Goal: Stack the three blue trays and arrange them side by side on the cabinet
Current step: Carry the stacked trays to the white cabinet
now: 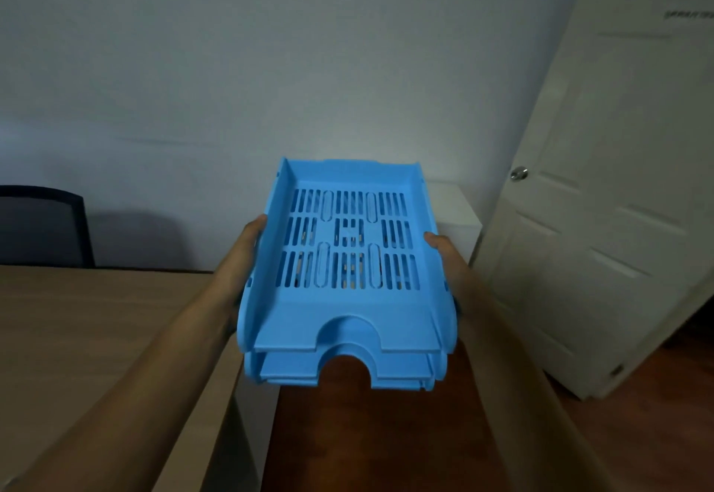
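Blue trays (pixel 347 298) stacked (nested), left hand (pixel 243 259), right hand (pixel 448 259) gripping sides, held midair.

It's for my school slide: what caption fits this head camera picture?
Two hands, left hand and right hand, carry stacked blue trays toward a white cabinet.

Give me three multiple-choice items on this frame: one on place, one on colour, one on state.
1. Where is the tray stack?
A. on the table
B. held in the air
C. on the floor

2. What colour are the trays?
A. blue
B. red
C. grey

3. How does the door stand?
A. shut
B. open
C. off its hinges

Answers:
1 B: the left hand and right hand grip its sides, clear of the table.
2 A: every visible layer is light blue.
3 B: it is swung out at an angle.
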